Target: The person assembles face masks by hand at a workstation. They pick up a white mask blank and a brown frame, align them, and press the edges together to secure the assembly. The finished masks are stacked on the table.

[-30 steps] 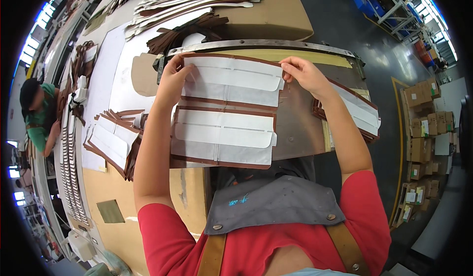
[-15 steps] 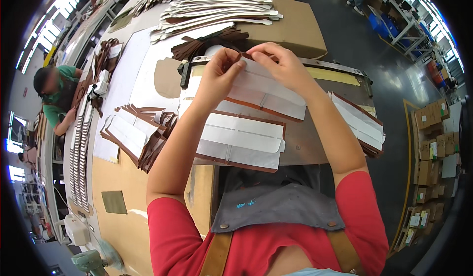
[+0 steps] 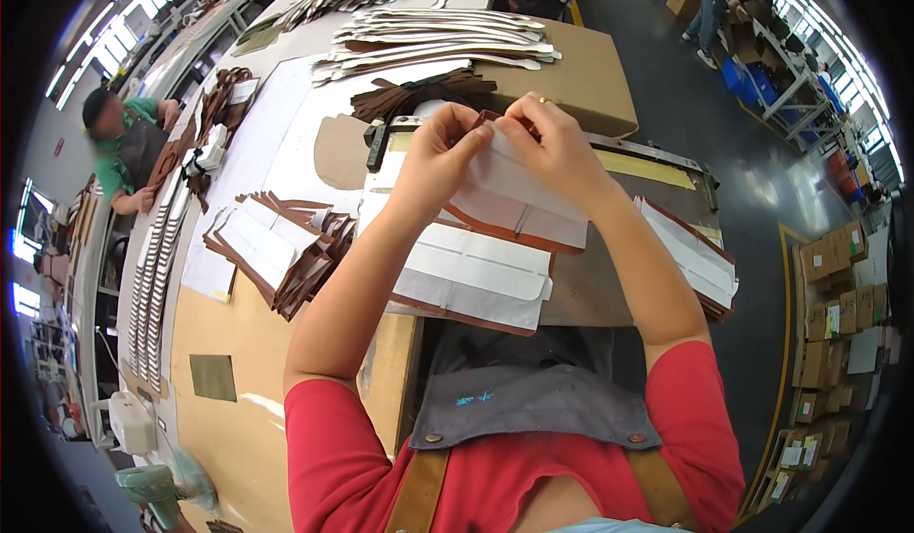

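Both hands hold up a white-faced panel with brown edging [image 3: 522, 198] over the work board. My left hand [image 3: 436, 159] pinches its upper edge between thumb and fingers. Close beside it, my right hand [image 3: 549, 148] pinches the same edge, and a bit of brown shows between the fingertips. The fingers hide most of that edge. Nearer to me, a second white panel with brown edging [image 3: 473, 271] lies flat on the board. A fanned stack of similar panels [image 3: 265, 247] is left of my left forearm. Another stack [image 3: 693, 255] lies beyond my right forearm.
Beyond my hands lie a bundle of brown strips [image 3: 419, 95], a pile of long white-faced strips [image 3: 443, 38] and a cardboard box [image 3: 595, 71]. A person in green [image 3: 126, 152] works at the left. Cartons [image 3: 828, 314] stand along the right.
My hands have drawn closer together along the panel's upper edge. The view has shifted slightly, and another person's arm now shows at the top edge.
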A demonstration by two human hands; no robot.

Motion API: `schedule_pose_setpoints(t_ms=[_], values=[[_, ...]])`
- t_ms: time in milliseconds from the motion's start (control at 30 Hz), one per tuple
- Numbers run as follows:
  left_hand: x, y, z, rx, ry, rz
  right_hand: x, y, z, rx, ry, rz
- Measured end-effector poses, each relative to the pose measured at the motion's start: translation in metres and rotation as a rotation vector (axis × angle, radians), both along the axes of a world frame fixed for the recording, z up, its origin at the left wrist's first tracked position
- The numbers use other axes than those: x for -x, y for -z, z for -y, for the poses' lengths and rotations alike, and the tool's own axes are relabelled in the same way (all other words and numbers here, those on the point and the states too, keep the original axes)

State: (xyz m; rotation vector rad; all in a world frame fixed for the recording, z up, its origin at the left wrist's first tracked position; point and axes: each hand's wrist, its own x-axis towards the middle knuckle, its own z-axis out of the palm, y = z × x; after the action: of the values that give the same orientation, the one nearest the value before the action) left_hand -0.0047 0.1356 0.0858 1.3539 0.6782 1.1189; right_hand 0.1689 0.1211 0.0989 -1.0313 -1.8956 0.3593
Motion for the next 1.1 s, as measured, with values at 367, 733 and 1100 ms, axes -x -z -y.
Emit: schedule_pose_setpoints(t_ms=[367, 733, 1100], values=[[0.002, -0.003, 0.011, -1.028, -0.655, -0.595, -0.035, -0.015, -0.023, 0.171, 0.146, -0.765], [0.011, 0.112, 0.006, -0.776, -0.173, -1.124, -0.05, 0.068, 0.035, 0.435, 0.328, 0.398], [0.013, 0.106, -0.008, -0.81, -0.021, -1.06, -0.051, 0.083, 0.015, 0.059, 0.23, 0.606]])
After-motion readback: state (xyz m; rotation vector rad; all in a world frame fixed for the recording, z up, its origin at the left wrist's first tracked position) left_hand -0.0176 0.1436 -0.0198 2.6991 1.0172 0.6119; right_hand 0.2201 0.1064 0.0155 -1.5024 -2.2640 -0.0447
